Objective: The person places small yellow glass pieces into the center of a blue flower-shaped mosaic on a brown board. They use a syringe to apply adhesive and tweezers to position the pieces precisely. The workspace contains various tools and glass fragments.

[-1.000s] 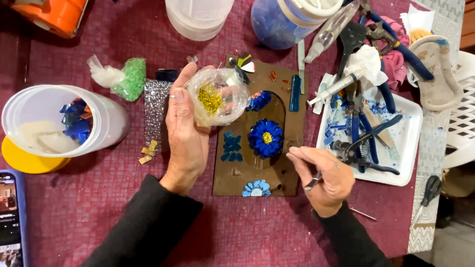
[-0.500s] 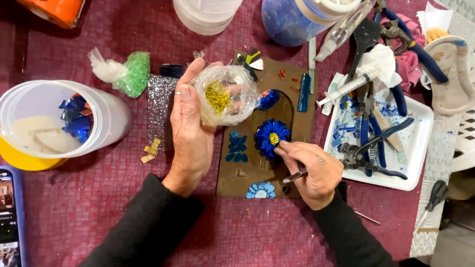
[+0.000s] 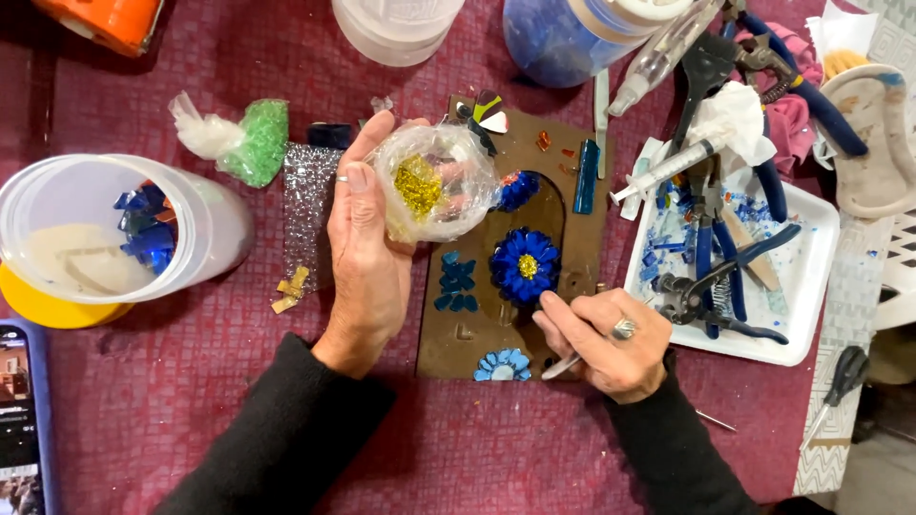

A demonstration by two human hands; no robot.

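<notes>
My left hand (image 3: pixel 367 253) holds up a small clear plastic bag (image 3: pixel 441 181) with yellow glass bits inside, above the top left of a brown arched board (image 3: pixel 582 243). My right hand (image 3: pixel 606 339) grips a thin metal tool (image 3: pixel 563 365) and rests on the board's lower right, fingertips touching the rim of a dark blue mosaic flower (image 3: pixel 524 264) with a yellow centre. The board also carries a blue tile cluster (image 3: pixel 456 282), a light blue half flower (image 3: pixel 503 365) at its bottom edge and a smaller blue flower (image 3: pixel 520 189) partly behind the bag.
A clear tub (image 3: pixel 105 234) with blue glass pieces lies at left on a yellow lid. A green-filled bag (image 3: pixel 253 141) and a bubbly clear strip (image 3: pixel 310 205) sit near it. A white tray (image 3: pixel 806 277) with pliers and syringe is right. Phone (image 3: pixel 19 410) lower left, scissors (image 3: pixel 840 377) right.
My right hand has moved up and left from the board's lower right corner to the blue flower. My left hand with the bag has stayed about where it was.
</notes>
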